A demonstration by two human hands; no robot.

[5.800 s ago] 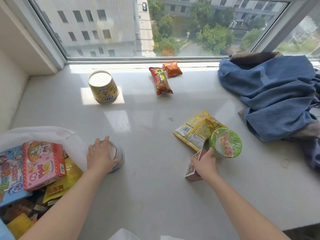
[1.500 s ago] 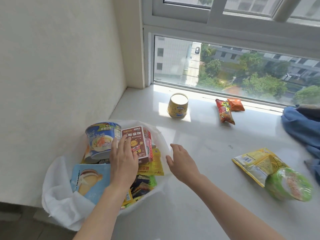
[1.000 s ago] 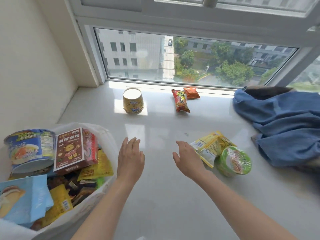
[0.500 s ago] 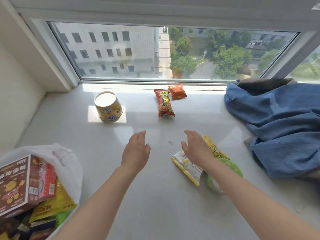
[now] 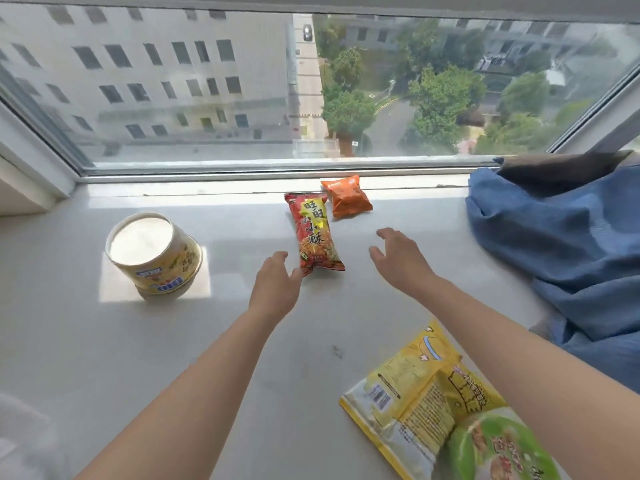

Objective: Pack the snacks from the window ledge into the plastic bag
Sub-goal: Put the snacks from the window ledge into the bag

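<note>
Both hands reach out over the window ledge (image 5: 86, 348), empty and loosely open with fingers slightly curled. The left hand (image 5: 275, 289) has its fingertips at the near end of the red snack packet (image 5: 313, 233); whether they touch it is unclear. The right hand (image 5: 398, 259) hovers just right of that packet, near the orange packet (image 5: 346, 195) by the window. A yellow cup (image 5: 152, 252) stands upside down to the left; a yellow bag (image 5: 412, 393) and a green-lidded bowl (image 5: 498, 448) lie nearer, under the right forearm.

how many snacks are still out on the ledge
5: an upside-down yellow cup at left, a red packet and orange packet near the window, a yellow bag and green bowl at near right. The blue cloth may hide more.
</note>
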